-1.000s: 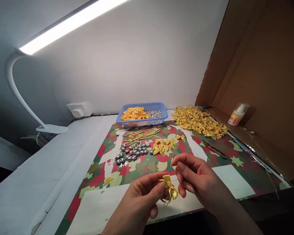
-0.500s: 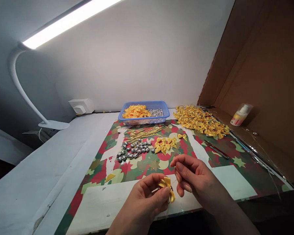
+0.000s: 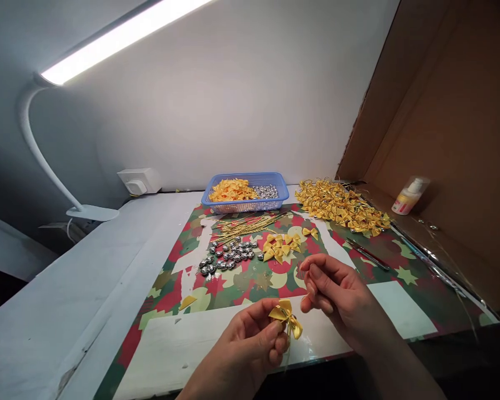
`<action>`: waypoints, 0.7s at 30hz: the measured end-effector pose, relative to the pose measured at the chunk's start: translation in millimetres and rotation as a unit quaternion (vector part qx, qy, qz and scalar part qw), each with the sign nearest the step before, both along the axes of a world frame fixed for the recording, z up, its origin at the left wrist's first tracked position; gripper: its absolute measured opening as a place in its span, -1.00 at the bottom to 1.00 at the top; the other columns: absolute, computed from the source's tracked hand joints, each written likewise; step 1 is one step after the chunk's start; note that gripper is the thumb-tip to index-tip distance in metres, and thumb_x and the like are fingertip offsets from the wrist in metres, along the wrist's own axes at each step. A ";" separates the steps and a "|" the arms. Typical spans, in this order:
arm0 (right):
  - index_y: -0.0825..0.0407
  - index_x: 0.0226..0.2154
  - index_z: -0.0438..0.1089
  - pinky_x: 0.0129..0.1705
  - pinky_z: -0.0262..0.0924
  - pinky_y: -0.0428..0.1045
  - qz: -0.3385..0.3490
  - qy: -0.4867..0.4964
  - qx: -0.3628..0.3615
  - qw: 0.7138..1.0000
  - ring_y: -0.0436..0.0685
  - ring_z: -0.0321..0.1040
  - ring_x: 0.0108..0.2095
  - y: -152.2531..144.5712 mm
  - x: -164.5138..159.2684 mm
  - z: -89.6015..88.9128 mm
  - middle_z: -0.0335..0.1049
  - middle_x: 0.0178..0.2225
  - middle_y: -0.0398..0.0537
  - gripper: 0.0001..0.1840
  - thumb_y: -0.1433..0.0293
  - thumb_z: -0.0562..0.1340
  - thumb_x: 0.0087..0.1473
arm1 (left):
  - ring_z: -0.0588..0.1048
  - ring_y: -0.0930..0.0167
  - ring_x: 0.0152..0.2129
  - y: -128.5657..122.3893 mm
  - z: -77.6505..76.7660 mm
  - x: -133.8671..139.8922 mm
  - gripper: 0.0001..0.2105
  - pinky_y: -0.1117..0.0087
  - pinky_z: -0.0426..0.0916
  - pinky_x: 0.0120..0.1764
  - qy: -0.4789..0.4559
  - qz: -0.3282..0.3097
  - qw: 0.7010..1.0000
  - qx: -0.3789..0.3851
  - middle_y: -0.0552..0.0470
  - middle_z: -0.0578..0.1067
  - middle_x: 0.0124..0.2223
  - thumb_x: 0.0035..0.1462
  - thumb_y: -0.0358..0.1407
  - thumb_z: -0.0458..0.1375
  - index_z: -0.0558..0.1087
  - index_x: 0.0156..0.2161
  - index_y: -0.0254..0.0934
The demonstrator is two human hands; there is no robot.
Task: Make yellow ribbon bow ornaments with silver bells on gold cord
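Note:
Between the thumb and fingers of my left hand (image 3: 250,347) is a yellow ribbon bow (image 3: 290,318), with thin gold cord at its middle and ends hanging below. My right hand (image 3: 341,303) is just right of the bow, apart from it, thumb and index finger pinched; whatever is between them is too fine to make out. Beyond my hands lie a cluster of shiny silver beads or bells (image 3: 233,256), several loose yellow bows (image 3: 280,247) and a bundle of gold cords (image 3: 250,225).
A blue basket (image 3: 245,205) at the back holds yellow bows and small silver pieces. To its right is a heap of corded bows (image 3: 341,206). A slim metal tool (image 3: 366,254) and a small bottle (image 3: 407,195) are on the right. A lamp (image 3: 37,150) stands left.
My left hand has turned the bow so its loops and cord show more clearly. My pinched right hand has moved slightly up and right, away from the bow.

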State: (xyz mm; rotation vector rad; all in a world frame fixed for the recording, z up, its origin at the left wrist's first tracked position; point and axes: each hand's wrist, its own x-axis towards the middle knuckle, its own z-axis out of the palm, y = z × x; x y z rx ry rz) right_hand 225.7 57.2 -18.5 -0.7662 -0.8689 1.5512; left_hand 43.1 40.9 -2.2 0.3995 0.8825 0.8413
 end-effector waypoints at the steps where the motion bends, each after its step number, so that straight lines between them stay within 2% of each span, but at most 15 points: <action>1: 0.03 -0.26 0.49 -0.38 0.28 -0.21 0.002 0.001 0.002 1.000 -0.18 0.20 -0.60 0.4 -0.5 0.8 0.15 -0.60 -0.32 -0.75 0.18 0.36 0.17 | 0.49 0.54 -0.51 0.2 -0.6 -0.2 -0.69 0.56 0.45 -0.36 -0.009 -0.009 1.000 -0.005 0.01 0.59 -0.38 -0.22 -0.43 0.55 0.66 -0.28 -0.35; 4: 0.03 -0.27 0.49 -0.40 0.25 -0.23 0.010 -0.002 0.005 1.000 -0.22 0.13 -0.62 0.9 -1.7 3.9 0.18 -0.57 -0.31 -0.76 0.19 0.36 0.17 | 0.50 0.53 -0.48 1.1 -3.1 -0.3 -0.69 0.54 0.46 -0.30 -0.021 -0.010 1.000 -0.013 0.00 0.57 -0.37 -0.24 -0.38 0.56 0.66 -0.30 -0.36; 6: 0.04 -0.28 0.49 -0.39 0.25 -0.23 0.016 -0.005 0.005 1.000 -0.23 0.09 -0.62 1.1 -2.0 5.8 0.19 -0.56 -0.31 -0.75 0.19 0.36 0.17 | 0.47 0.56 -0.49 1.4 -5.1 0.8 -0.68 0.59 0.42 -0.34 0.002 -0.010 1.000 -0.004 0.02 0.55 -0.37 -0.23 -0.30 0.56 0.65 -0.31 -0.34; 10: 0.04 -0.26 0.48 -0.37 0.26 -0.21 0.029 -0.019 0.002 0.999 -0.19 0.21 -0.59 0.8 -1.6 8.4 0.20 -0.56 -0.29 -0.75 0.18 0.34 0.20 | 0.33 0.58 -0.58 1.3 -10.6 5.8 -0.74 0.61 0.25 -0.48 0.107 -0.055 0.987 0.107 0.09 0.47 -0.46 -0.08 -0.19 0.47 0.58 -0.35 -0.31; 12: 0.03 -0.25 0.47 -0.39 0.23 -0.21 0.033 -0.025 0.003 0.999 -0.17 0.27 -0.57 0.4 -1.3 9.9 0.23 -0.54 -0.28 -0.75 0.18 0.34 0.19 | 0.33 0.54 -0.57 2.2 -13.7 7.9 -0.78 0.55 0.25 -0.46 0.142 -0.058 0.974 0.164 0.08 0.46 -0.48 0.02 -0.19 0.40 0.54 -0.39 -0.30; 14: 0.03 -0.25 0.47 -0.38 0.23 -0.19 0.034 -0.030 0.011 0.999 -0.17 0.25 -0.58 -0.2 -1.7 12.5 0.22 -0.54 -0.28 -0.73 0.16 0.35 0.18 | 0.37 0.48 -0.52 4.8 -16.6 7.9 -0.81 0.49 0.29 -0.40 0.170 -0.045 0.959 0.222 0.07 0.47 -0.46 0.10 -0.22 0.34 0.52 -0.42 -0.29; 17: 0.03 -0.26 0.47 -0.43 0.17 -0.19 0.028 -0.063 0.023 0.997 -0.13 0.29 -0.56 -2.5 -3.9 18.8 0.21 -0.57 -0.27 -0.71 0.13 0.33 0.19 | 0.38 0.45 -0.47 12.3 -19.0 2.7 -0.86 0.47 0.29 -0.37 0.235 0.005 0.906 0.352 0.09 0.43 -0.45 0.13 -0.33 0.31 0.55 -0.45 -0.25; 19: 0.03 -0.29 0.48 -0.46 0.11 -0.18 0.009 -0.100 0.039 0.994 -0.08 0.36 -0.53 -5.7 -6.7 23.4 0.22 -0.60 -0.26 -0.69 0.11 0.32 0.19 | 0.38 0.45 -0.47 18.8 -17.5 -3.8 -0.89 0.48 0.28 -0.40 0.279 0.048 0.848 0.449 0.10 0.40 -0.44 0.10 -0.43 0.30 0.59 -0.43 -0.21; 21: 0.03 -0.31 0.50 -0.48 0.09 -0.18 -0.015 -0.132 0.058 0.989 -0.06 0.35 -0.54 -10.4 -10.6 27.0 0.23 -0.62 -0.25 -0.66 0.08 0.31 0.19 | 0.41 0.45 -0.48 25.1 -12.7 -10.9 -0.82 0.48 0.29 -0.42 0.313 0.081 0.780 0.536 0.09 0.43 -0.41 0.07 -0.52 0.28 0.64 -0.37 -0.17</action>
